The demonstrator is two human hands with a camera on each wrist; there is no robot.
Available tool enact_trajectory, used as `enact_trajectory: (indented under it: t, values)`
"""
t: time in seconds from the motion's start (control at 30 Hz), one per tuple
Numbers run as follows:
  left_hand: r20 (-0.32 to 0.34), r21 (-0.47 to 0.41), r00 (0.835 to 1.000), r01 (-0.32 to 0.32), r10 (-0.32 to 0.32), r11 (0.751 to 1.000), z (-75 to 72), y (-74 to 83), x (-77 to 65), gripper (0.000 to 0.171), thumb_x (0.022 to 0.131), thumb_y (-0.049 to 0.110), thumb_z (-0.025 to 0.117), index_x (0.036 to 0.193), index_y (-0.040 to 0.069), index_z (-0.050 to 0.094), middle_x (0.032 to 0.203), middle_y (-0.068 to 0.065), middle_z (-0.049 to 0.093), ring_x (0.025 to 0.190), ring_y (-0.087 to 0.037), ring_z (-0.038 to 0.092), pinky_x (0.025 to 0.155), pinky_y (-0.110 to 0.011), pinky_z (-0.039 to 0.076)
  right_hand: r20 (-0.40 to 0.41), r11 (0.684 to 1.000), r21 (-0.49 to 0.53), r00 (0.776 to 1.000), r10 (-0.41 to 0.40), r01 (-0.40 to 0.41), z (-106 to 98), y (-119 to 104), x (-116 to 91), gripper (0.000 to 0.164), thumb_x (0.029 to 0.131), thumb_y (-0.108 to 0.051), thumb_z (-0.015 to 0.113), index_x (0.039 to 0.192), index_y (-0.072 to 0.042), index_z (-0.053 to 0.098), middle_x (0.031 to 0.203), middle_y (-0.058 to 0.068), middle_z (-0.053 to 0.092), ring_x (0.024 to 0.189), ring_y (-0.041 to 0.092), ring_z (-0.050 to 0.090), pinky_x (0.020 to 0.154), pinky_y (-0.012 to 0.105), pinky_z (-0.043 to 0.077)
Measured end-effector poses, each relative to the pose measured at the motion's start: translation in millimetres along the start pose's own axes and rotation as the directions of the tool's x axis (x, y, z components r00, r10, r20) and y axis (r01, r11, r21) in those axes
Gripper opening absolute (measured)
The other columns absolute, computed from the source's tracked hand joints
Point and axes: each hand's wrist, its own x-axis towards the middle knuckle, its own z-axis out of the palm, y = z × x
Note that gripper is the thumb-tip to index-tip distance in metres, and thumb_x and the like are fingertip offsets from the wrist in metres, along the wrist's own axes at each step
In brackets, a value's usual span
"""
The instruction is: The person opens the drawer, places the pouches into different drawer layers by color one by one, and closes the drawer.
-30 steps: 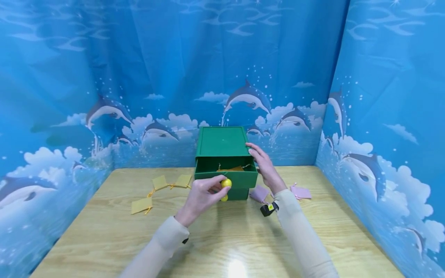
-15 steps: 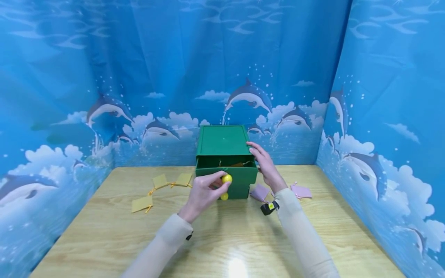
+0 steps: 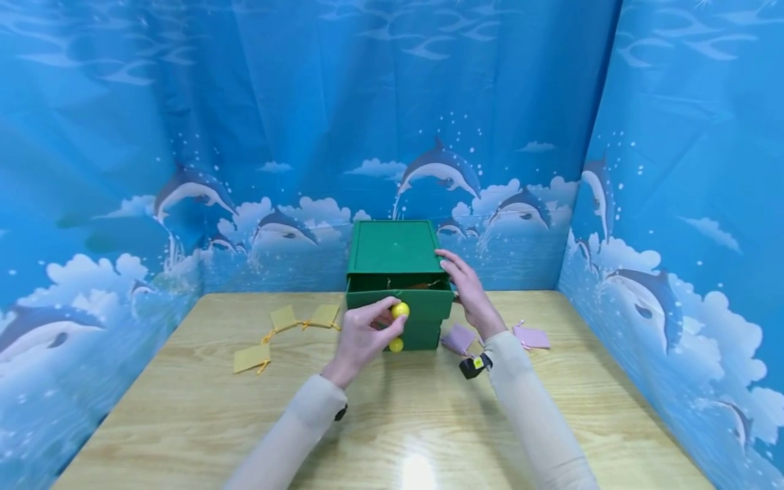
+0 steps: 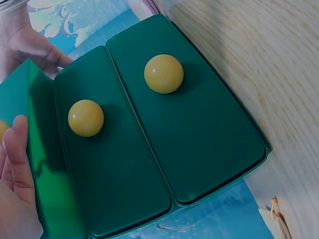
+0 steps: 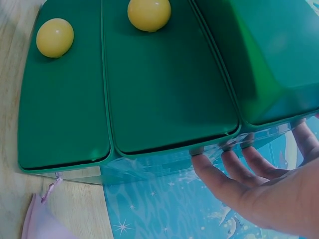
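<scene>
A green drawer cabinet [image 3: 395,246] stands at the back middle of the table, its top drawer [image 3: 431,313] pulled partly out. My left hand [image 3: 361,337] pinches that drawer's round yellow knob [image 3: 401,310] between thumb and fingers. Something brown [image 3: 421,286] with a thin cord shows inside the drawer through a narrow gap. My right hand [image 3: 470,296] rests along the cabinet's right side, fingertips near its top edge; in the right wrist view its fingers [image 5: 219,179] reach out straight against the side wall. Two lower drawers with yellow knobs [image 4: 85,118] are closed in the left wrist view.
Three yellow drawstring pouches [image 3: 252,358] lie left of the cabinet. Two light purple pouches [image 3: 531,337] lie to its right, one close to my right wrist. Blue dolphin-print curtains [image 3: 282,136] hang behind and beside the wooden table [image 3: 184,408].
The top drawer has slid back into the cabinet, narrowing its opening. My left hand has moved forward with the knob, while the right hand has stayed at the side.
</scene>
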Motion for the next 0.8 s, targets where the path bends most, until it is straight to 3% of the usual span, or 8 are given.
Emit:
enact_trajectory:
  t: [0.33,0.8]
  values:
    - [-0.046,0.000,0.999,0.008,-0.008,1.000,5.8,-6.0,1.5,0.016,0.089,0.016,0.070,0.105,0.014,0.073,0.079,-0.001,0.073,0.063,-0.004,0.067,0.057,-0.015,0.054,-0.010,1.000,0.018,1.000,-0.007,0.007,1,0,0,0.045,0.104,-0.048,0.041,0.147,-0.035,0.042,0.154,0.004,0.036,0.143,0.037,0.031,0.104,0.064,0.038]
    - [-0.094,0.037,0.995,0.041,-0.037,0.998,12.8,-16.7,13.9,0.015,0.087,0.014,0.072,0.102,0.014,0.073,0.080,0.001,0.073,0.065,-0.005,0.067,0.059,-0.017,0.056,-0.015,1.000,0.020,1.000,-0.009,0.009,0,3,3,0.046,0.103,-0.050,0.042,0.146,-0.035,0.043,0.160,-0.001,0.027,0.146,0.036,0.026,0.105,0.064,0.038]
